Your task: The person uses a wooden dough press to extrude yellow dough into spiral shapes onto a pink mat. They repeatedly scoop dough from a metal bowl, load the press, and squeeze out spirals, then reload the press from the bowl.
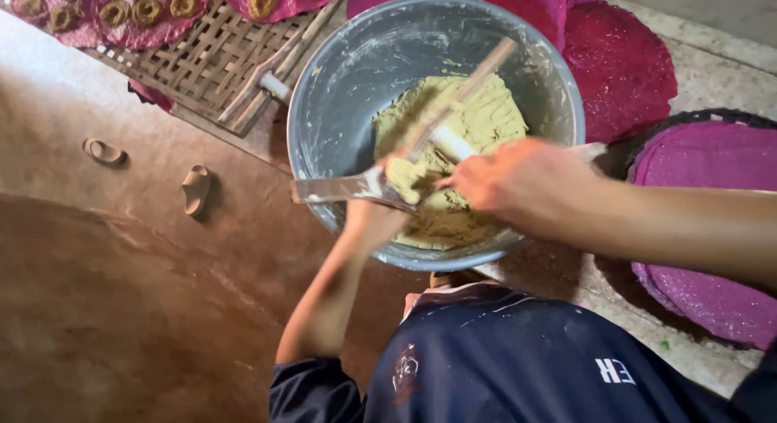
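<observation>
A lump of greenish-tan dough [405,176] sits on the flat blade of a metal scraper [348,188], whose long axis runs nearly level, its free end pointing out past the bowl's near-left rim. The left hand [372,221] closes on the scraper from just below the lump, so it is the nearer hand. The right hand [518,184], just to the lump's right, grips a pale wooden stick [457,107] that slants up and away over the main mass of dough [461,140] in the grey metal bowl [324,107]. Beyond both hands lie a woven bamboo tray [210,59] and magenta cloths [623,67] carrying small dough rings [146,10]; another magenta round [704,164] lies past the right forearm.
</observation>
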